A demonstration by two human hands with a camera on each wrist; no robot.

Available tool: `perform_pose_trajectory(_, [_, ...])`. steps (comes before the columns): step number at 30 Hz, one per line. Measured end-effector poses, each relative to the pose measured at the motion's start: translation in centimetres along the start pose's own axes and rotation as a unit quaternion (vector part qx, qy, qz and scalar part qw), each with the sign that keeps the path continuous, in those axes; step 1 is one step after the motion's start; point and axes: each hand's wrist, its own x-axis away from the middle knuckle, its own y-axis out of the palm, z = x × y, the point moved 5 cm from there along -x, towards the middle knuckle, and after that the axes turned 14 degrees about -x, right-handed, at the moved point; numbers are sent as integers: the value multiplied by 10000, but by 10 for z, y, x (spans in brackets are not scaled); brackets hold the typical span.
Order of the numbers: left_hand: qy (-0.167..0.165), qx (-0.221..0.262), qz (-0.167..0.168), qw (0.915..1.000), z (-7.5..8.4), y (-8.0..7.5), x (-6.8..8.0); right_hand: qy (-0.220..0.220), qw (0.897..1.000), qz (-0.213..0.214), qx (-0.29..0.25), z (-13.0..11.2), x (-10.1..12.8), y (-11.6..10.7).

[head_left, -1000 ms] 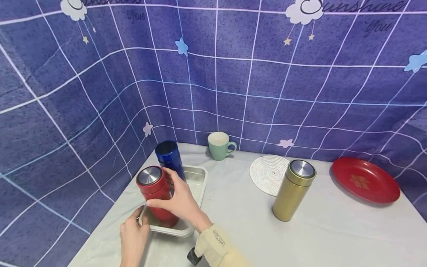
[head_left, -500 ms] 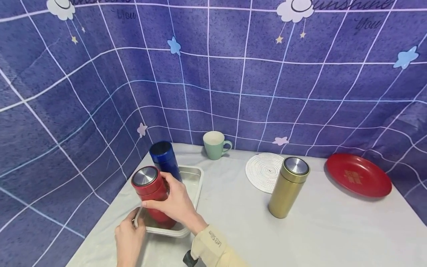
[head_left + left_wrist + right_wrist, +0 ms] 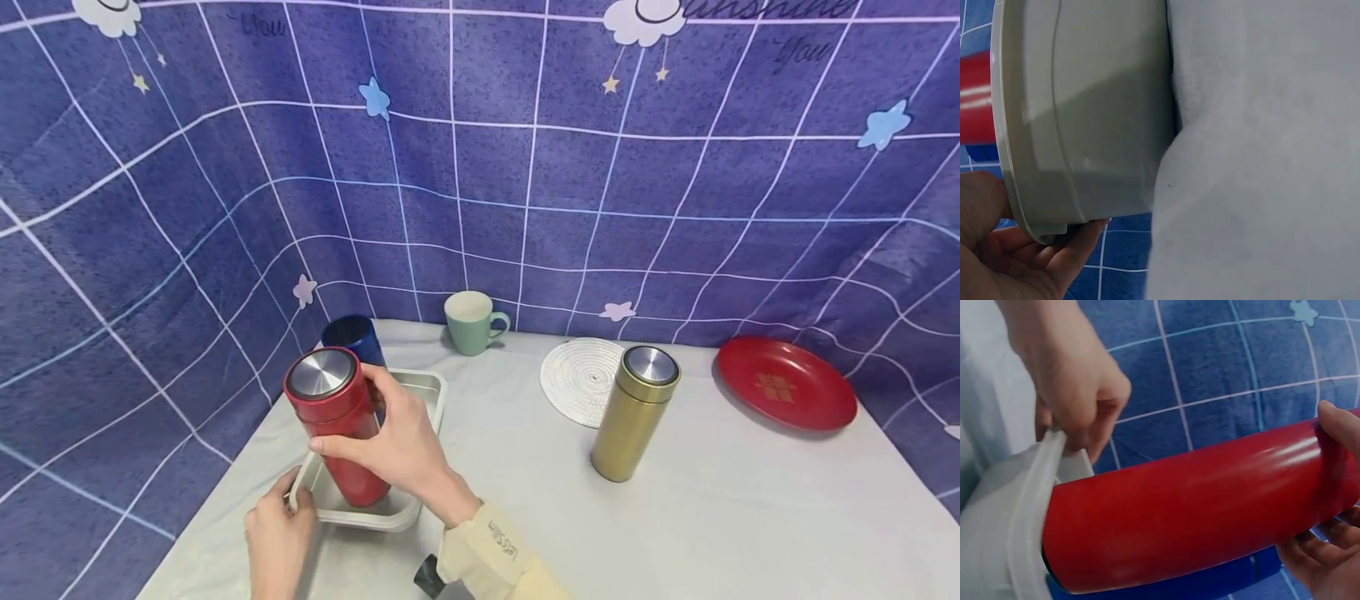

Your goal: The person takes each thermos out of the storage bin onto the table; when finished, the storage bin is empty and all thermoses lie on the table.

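My right hand (image 3: 401, 437) grips a red thermos flask (image 3: 339, 421) with a silver-topped lid, thumb on the near side, fingers behind. The flask stands slightly tilted over a white rectangular tray (image 3: 378, 522); in the right wrist view its base shows close to the tray's rim (image 3: 1032, 519). My left hand (image 3: 279, 529) holds the tray's near left corner, with the fingers curled under the rim in the left wrist view. Behind the red flask is a blue flask (image 3: 351, 336), mostly hidden, at the tray's far end.
A green mug (image 3: 470, 325) stands at the back near the patterned blue curtain (image 3: 480, 150). To the right are a round white woven mat (image 3: 573, 379), a gold thermos flask (image 3: 630, 425) and a red oval plate (image 3: 783, 387) on the white-covered table (image 3: 712, 517).
The red flask has risen a little in my right hand, covering more of the blue flask. My left hand keeps hold of the tray corner. The whole view has shifted, moving things leftward.
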Motion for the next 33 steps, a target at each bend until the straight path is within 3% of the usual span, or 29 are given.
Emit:
perform_pose_trajectory(15, [-90,-95,-157,9998,0,5,-2,-195,9988,267,-357,-32,1,-44])
perform_pose_trajectory(33, [-192,-61,-262,9995,-2,8,-4,299,9899,1387,-71,-27,26,-118])
